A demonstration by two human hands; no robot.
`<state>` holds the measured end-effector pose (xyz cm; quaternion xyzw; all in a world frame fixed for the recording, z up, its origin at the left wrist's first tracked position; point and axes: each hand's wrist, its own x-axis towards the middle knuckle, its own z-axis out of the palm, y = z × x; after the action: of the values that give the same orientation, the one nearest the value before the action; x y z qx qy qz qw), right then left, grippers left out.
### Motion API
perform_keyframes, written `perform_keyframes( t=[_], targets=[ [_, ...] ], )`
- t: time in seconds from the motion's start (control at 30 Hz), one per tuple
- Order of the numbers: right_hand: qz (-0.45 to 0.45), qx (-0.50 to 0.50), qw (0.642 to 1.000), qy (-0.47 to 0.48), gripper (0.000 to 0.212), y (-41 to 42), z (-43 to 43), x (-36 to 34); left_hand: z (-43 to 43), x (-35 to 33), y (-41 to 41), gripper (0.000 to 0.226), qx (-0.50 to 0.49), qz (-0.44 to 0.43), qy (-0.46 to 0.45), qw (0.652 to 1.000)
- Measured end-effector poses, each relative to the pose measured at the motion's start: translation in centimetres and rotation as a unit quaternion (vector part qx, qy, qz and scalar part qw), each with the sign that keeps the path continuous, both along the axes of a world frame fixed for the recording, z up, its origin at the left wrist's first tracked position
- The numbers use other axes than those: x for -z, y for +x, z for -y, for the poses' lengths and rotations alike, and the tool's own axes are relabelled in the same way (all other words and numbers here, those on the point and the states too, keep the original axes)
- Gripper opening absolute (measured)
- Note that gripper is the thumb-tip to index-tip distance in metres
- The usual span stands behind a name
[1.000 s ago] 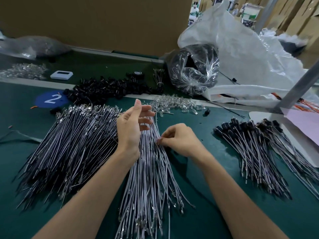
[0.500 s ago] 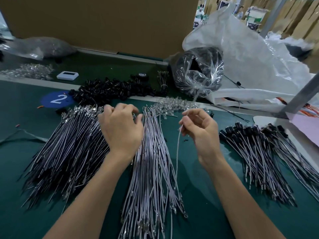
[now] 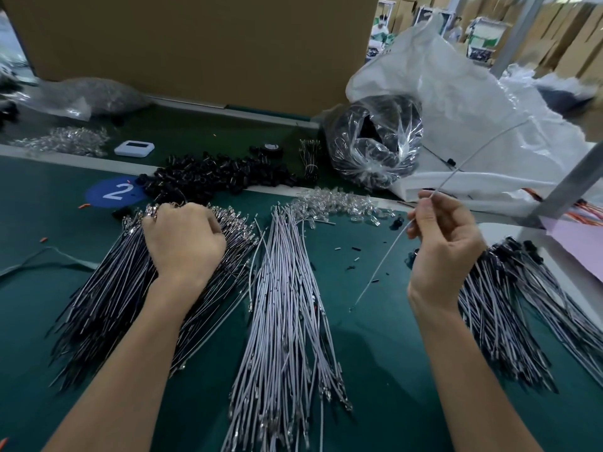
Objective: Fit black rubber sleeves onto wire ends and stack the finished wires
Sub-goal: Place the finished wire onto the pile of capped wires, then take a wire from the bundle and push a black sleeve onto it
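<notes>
While the left hand (image 3: 184, 239) is rested knuckles-up on the fanned pile of dark metal-tipped wires (image 3: 107, 298), its fingers are curled under; a grasp cannot be told. Loose black rubber sleeves (image 3: 222, 174) are heaped just beyond them. One thin grey wire (image 3: 384, 261) is pinched by the right hand (image 3: 443, 246); the stack of black-sleeved wires (image 3: 496, 298) is noted just right of those fingers.

Counts: 3 fanned wire piles on green mat (image 3: 385, 353): dark grey wire pile (image 3: 107, 298) left, pale grey wire pile (image 3: 280, 321) centre, black-sleeved wire pile (image 3: 489, 305) right. Strands per pile are uncountable. 1 single pale grey wire (image 3: 380, 265) right of centre. 1 heap of loose black rubber sleeves (image 3: 212, 174) upper centre. 2 heaps of clear plastic parts: upper-left clear heap (image 3: 65, 140), centre clear heap (image 3: 336, 203).
</notes>
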<state>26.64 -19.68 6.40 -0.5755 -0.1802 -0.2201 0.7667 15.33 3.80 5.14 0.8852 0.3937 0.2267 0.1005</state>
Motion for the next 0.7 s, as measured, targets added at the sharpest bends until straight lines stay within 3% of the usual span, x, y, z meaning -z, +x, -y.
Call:
perform_keyframes(
  t=[0.1, 0.17, 0.3, 0.4, 0.5, 0.6, 0.7],
  targets=[
    [0.003, 0.002, 1.000, -0.013, 0.011, -0.1, -0.2, 0.2, -0.1, -0.2, -0.3, 0.007, 0.014, 0.106, -0.070, 0.992],
    [0.006, -0.004, 1.000, -0.019, 0.011, -0.2, -0.3, 0.4, 0.0, -0.8, -0.4, 0.007, 0.031, 0.201, -0.148, 0.968],
    [-0.002, -0.048, 0.999, -0.025, 0.009, -0.3, -0.3, 0.5, 0.0, -3.1, -0.4, 0.016, 0.078, 0.337, -0.279, 0.896],
    [0.004, -0.080, 0.997, -0.011, 0.013, -0.6, -0.2, 0.1, 0.3, -5.5, -0.5, 0.010, 0.113, 0.407, -0.343, 0.839],
    [0.028, -0.053, 0.998, 0.003, 0.015, -0.9, 0.1, -0.3, 1.0, -7.1, -0.2, 0.008, 0.163, 0.454, -0.407, 0.775],
    [0.061, -0.021, 0.995, -0.079, 0.015, -1.2, 0.3, -0.2, 2.8, -6.6, 0.9, 0.008, 0.200, 0.465, -0.490, 0.709],
    [0.057, -0.037, 0.972, -0.226, 0.016, -1.6, -0.5, 0.6, 4.9, -4.0, 2.3, 0.010, 0.202, 0.455, -0.545, 0.674]
  ],
)
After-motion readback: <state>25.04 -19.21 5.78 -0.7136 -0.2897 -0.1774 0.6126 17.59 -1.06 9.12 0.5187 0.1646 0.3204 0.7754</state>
